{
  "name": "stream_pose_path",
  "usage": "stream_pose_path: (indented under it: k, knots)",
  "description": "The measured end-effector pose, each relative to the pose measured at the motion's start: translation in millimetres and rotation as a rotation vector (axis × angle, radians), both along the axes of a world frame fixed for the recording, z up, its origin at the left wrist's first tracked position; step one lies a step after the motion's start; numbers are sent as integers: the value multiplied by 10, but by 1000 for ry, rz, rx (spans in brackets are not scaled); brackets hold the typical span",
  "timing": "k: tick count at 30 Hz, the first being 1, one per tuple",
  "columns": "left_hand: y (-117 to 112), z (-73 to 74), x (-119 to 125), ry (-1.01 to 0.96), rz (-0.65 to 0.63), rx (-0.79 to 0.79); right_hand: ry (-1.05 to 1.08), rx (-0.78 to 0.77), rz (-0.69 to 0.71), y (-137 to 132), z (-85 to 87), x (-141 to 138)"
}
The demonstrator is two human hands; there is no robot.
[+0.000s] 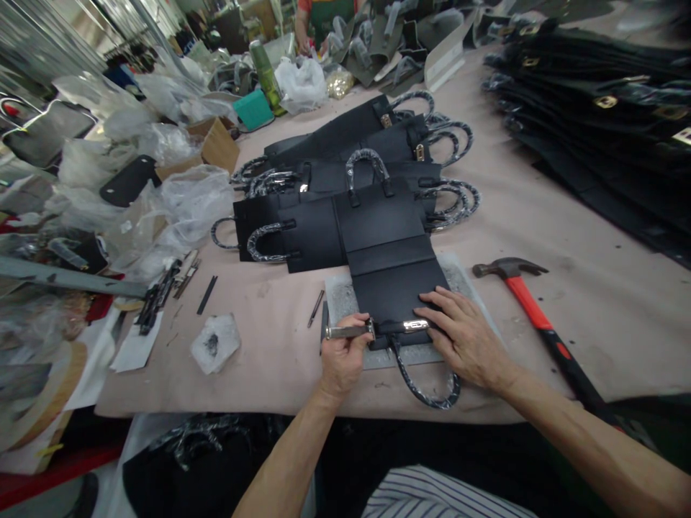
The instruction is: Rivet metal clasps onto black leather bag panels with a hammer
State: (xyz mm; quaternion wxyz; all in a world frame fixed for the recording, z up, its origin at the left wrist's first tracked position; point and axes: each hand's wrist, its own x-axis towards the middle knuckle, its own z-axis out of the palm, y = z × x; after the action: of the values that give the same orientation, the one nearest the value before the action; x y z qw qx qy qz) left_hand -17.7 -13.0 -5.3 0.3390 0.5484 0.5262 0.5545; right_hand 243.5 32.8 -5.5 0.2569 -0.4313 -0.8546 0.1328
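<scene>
A black leather bag panel lies on a grey pad at the table's near edge, its wrapped handle hanging toward me. My left hand is closed around a small metal tool, its tip against the panel's left edge beside a silver metal clasp. My right hand rests flat on the panel, fingers stretched out and pressing next to the clasp.
A red-handled hammer lies to the right. Several finished black panels with handles are stacked behind. Black pieces pile at far right. Plastic bags, tools and clutter fill the left. Another person stands at the far end.
</scene>
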Motion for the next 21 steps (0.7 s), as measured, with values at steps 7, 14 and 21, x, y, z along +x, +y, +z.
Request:
stream_pose_path:
  k: [7, 14, 21]
  knots:
    - [-19, -17, -12, -11, -7, 28, -15, -6, 8, 2, -35, 31]
    - [-48, -27, -5, 72, -16, 82, -17, -13, 12, 6, -15, 28]
    - [-36, -32, -16, 87, -21, 48, -16, -5, 9, 8, -17, 21]
